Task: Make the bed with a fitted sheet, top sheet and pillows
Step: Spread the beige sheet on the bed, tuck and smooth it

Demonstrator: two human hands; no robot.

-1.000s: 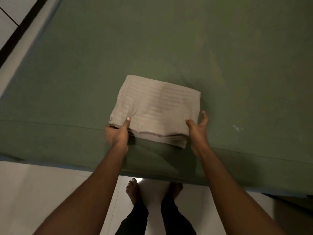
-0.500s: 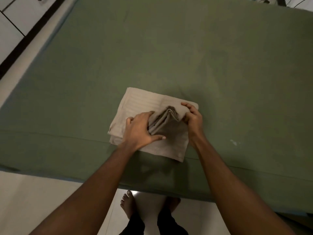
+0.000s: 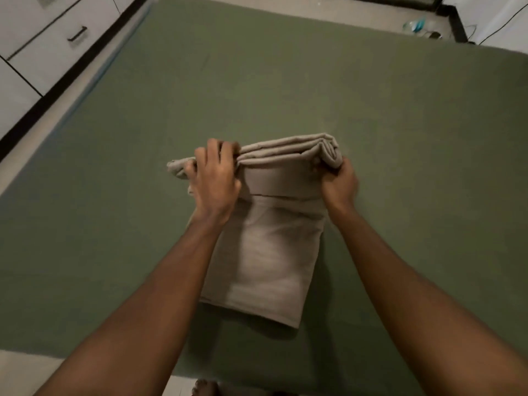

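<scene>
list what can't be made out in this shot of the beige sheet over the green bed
Head view only:
- right hand grip: fingers buried in folds of the beige sheet
- bluish item on the far floor: too small and blurred to identify
- foot: cut off by the bottom edge
- green bed, right side: cut off by the frame edge

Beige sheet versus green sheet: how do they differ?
The beige sheet is folded in layers; the green sheet lies spread flat over the mattress. The left hand and right hand grip the beige sheet; neither holds the green sheet. The beige sheet covers a small patch; the green sheet covers nearly all the bed in view. Both are plain cloth.
</scene>
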